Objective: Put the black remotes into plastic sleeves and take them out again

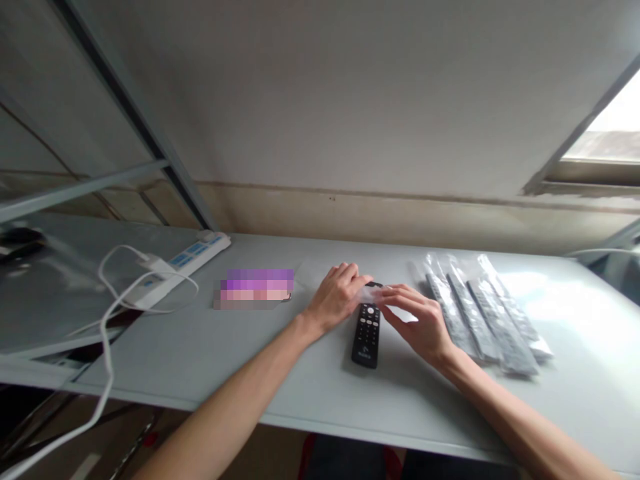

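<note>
Pinched translucent plastic film (369,295) between closed fingertips of bare right hand (424,319); curled bare left hand (336,295) opposite, hold indiscernible. Showed slim black plastic remote control (367,339) on grey table (320,390), long axis running from grip toward near edge, both hands similarly close.

White cable (106,347) looped over power strip (187,259)

The blue-panelled strip lay slantwise toward the left of the grey desk (310,393), and the cable trailed past its front edge. A purple-and-pink pixelated item (257,285) sat nearby. Behind stood a pale wall (350,100); a metal rail (85,190) was on the left, a bright window (610,140) on the right
</note>
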`<state>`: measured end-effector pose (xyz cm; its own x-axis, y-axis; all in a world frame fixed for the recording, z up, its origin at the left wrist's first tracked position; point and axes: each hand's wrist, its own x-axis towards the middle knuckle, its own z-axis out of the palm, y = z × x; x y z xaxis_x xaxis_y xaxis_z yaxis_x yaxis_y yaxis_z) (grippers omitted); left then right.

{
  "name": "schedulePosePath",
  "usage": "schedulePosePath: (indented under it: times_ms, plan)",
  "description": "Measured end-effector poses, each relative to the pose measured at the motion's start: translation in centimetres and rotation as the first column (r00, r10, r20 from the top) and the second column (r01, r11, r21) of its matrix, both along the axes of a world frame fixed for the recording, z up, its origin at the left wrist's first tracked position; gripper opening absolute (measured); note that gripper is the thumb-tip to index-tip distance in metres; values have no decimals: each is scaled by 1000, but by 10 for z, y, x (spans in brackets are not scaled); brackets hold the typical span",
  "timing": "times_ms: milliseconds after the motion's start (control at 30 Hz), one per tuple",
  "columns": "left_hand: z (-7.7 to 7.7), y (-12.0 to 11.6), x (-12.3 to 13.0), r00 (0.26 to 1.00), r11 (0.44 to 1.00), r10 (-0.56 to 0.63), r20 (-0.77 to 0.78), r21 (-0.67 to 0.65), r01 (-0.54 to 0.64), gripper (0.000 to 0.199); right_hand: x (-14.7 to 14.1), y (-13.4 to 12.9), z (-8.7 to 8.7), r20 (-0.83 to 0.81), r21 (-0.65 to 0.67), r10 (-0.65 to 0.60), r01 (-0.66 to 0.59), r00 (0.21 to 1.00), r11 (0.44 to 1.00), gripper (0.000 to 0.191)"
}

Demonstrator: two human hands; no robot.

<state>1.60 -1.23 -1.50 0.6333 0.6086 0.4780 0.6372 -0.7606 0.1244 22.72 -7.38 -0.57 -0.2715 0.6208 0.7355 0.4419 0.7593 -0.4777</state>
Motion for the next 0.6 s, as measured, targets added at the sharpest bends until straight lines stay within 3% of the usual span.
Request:
schedulePosePath:
  times_ms: [133,300,600]
  plan:
    - [-3,4,-1,993,991,102,65,78,-107,35,8,0,6,26,74,40,-42,999,996,25]
    - [-2,3,-2,996,995,-53,74,92,46,23,14,-4,8,69,77,39,-44,997,996,41]
    - [-4,1,-6,985,984,-154,75,-74,160,72,-2,-14,12,178,68,188,-202,966,977,50]
